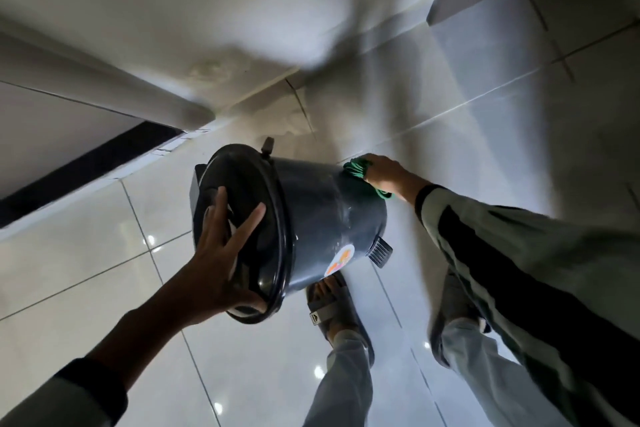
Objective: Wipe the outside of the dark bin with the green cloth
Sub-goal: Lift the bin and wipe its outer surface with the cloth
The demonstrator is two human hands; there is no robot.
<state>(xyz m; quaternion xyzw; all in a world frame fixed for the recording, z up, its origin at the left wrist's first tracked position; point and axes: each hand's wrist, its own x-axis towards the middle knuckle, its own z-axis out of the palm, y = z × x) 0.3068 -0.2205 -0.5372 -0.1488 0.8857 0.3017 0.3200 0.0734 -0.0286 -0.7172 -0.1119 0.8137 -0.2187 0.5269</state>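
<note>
Right hand (382, 173) clutches green cloth (356, 170) against the tilted dark bin (325, 218); left hand (225, 253), fingers spread, steadies the lid. I'd go long overlapping strokes.

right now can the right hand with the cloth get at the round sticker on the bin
Probably yes. The right hand presses the green cloth on the bin near its base, and the sticker sits on the same open side wall. Nothing lies between them; the left hand only braces the lid.
</note>
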